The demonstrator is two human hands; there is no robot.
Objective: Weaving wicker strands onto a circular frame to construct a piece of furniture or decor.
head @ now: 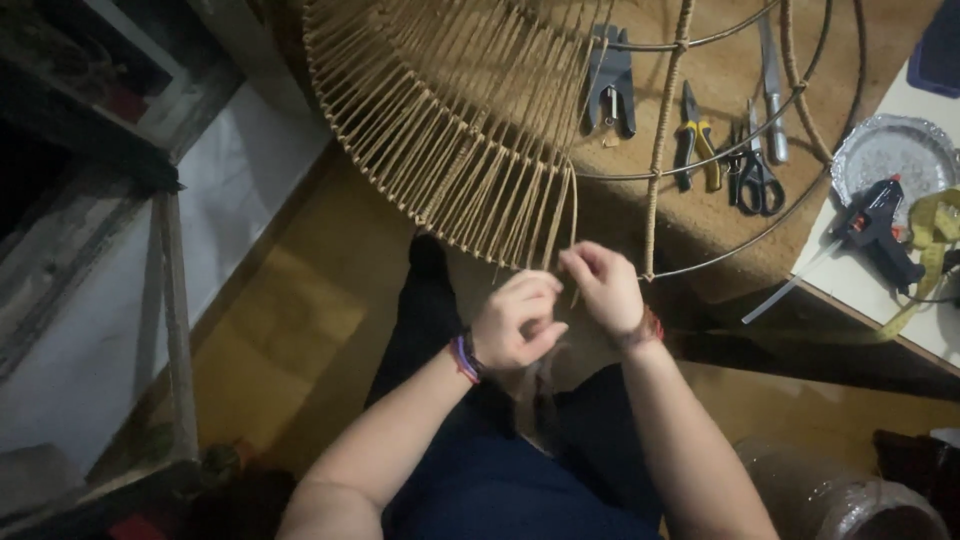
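My 2 hands, left hand (515,322) and right hand (603,287), pinch the cord (573,225) at the wire frame (740,140); slack could loosen the wrap.

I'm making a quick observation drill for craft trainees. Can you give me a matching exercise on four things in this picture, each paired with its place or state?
Things:
1. hot glue gun
2. scissors
3. left hand
4. wire frame

Places or states:
A. on the brown mat, beside the yellow-handled pliers
B. partly wrapped in tan cord, bare rings on the right side
C. on the white surface, next to a silver foil plate
D. wears a purple wristband, fingers pinched at the frame's lower edge

Pairs: 1-C, 2-A, 3-D, 4-B
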